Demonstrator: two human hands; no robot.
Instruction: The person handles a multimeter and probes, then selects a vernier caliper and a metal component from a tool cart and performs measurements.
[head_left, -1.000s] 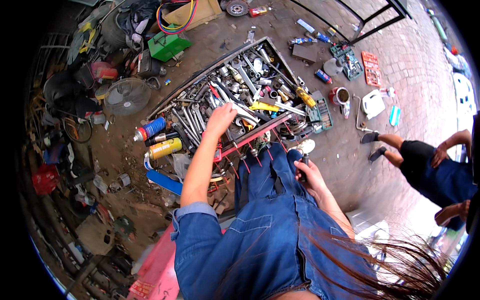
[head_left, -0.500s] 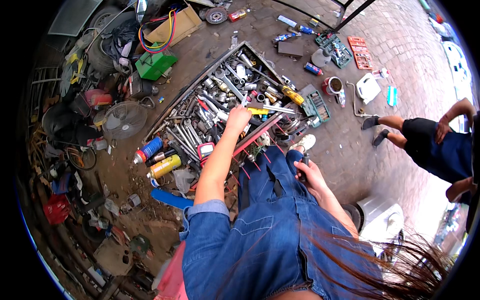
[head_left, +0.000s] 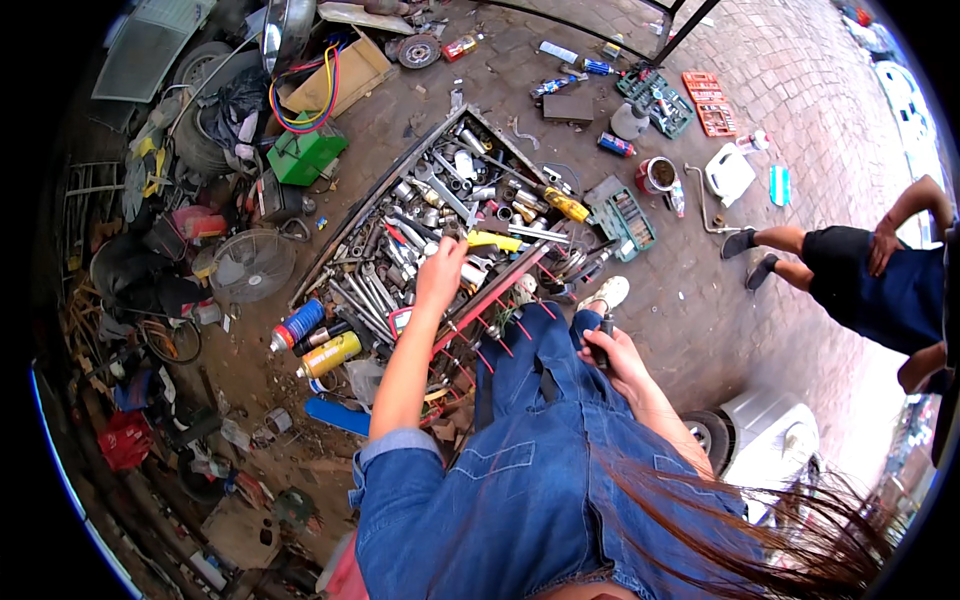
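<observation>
My left hand (head_left: 440, 275) reaches over a wide, shallow tray (head_left: 393, 173) heaped with metal tools. Its fingers are pinched together by a small, dark round piece among the sockets; what they hold is too small to make out. Beside the fingertips lies a yellow-handled tool (head_left: 494, 241). Wrenches (head_left: 373, 288) and several loose sockets (head_left: 430, 216) fill the tray around it. At my right thigh, my right hand (head_left: 622, 358) is closed round a tool with a black handle (head_left: 605, 335); its other end is hidden.
Spray cans (head_left: 298, 325) lie left of the tray, near a fan (head_left: 250, 266) and a green metal box (head_left: 305, 155). On the right are a green socket case (head_left: 622, 218), a can (head_left: 657, 176) and a white jug (head_left: 729, 175). Another person (head_left: 865, 280) stands at far right.
My left hand has drawn back a little toward me and left, still over the tools. My right hand keeps its hold on the black handle. The view has shifted slightly.
</observation>
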